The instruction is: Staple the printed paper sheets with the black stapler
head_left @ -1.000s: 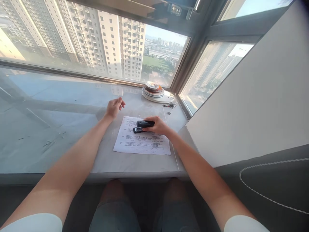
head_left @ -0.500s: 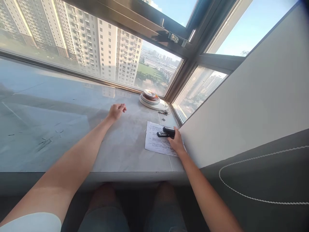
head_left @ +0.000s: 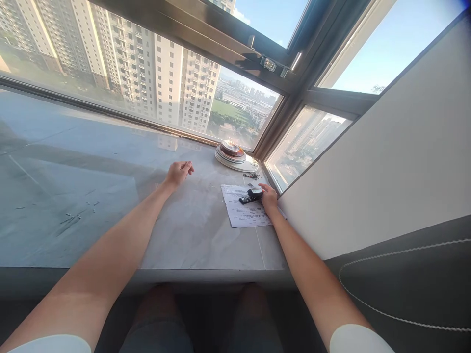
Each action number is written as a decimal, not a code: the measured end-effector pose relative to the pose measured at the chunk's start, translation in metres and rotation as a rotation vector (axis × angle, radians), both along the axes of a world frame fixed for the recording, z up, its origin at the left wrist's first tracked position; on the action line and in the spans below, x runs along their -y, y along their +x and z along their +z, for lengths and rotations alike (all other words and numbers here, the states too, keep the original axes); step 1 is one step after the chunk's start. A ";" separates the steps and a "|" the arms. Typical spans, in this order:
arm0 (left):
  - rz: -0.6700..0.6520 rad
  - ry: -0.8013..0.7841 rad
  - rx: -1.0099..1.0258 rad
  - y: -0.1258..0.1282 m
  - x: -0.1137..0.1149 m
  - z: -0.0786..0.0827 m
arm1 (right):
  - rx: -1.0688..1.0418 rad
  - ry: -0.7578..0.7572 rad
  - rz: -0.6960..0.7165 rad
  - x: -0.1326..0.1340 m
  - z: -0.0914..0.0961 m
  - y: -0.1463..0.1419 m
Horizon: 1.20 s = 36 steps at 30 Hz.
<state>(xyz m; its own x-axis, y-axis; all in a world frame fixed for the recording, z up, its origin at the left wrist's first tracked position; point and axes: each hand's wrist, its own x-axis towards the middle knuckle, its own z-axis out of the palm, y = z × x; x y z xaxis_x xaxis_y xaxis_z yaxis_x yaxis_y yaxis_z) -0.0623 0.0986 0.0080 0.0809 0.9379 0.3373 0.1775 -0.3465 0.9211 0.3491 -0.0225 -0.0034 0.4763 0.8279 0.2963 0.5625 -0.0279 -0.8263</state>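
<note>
My right hand (head_left: 270, 197) is at the right end of a black stapler (head_left: 251, 195), its fingers closed about that end, one finger reaching along the far side. Underneath the stapler is a printed sheet of paper (head_left: 243, 218), lying aslant on the pale stone sill, its right part covered by my hand. Over to the left, my left hand (head_left: 180, 172) hovers at or just above the sill with its fingers curled in. Whatever those fingers may enclose is hidden.
A stack of plates (head_left: 231, 156) stands in the window corner, with a small dark keyring-like item (head_left: 251, 176) in front. Thin dark bits (head_left: 71, 217) are scattered at the left. A white wall (head_left: 379, 157) borders the right side, and a beaded cord (head_left: 371, 306) hangs there.
My right hand has shifted slightly away from me, and the stapler and paper have turned with it. The left hand keeps its curled pose. The whole view has moved a little.
</note>
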 end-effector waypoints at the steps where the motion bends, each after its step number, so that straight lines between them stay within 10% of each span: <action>1: 0.002 -0.006 0.011 -0.001 0.000 0.000 | 0.054 -0.015 0.071 -0.004 0.002 0.001; 11: 0.096 -0.131 0.347 -0.008 0.002 0.011 | 0.397 -0.098 0.466 -0.028 0.014 -0.041; 26: -0.029 0.033 0.987 -0.079 0.010 0.039 | 0.427 -0.059 0.737 -0.106 0.006 -0.259; 36: -0.068 -0.056 1.095 -0.071 0.018 0.044 | 0.449 -0.098 0.780 -0.103 0.015 -0.274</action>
<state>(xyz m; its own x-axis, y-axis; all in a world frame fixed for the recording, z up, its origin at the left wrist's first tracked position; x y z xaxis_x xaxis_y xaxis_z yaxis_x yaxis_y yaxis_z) -0.1333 0.0804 0.0525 -0.1845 0.9590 0.2150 -0.7638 -0.2776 0.5827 0.0750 0.0806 0.0111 -0.3738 0.8984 0.2305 0.7198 0.4377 -0.5388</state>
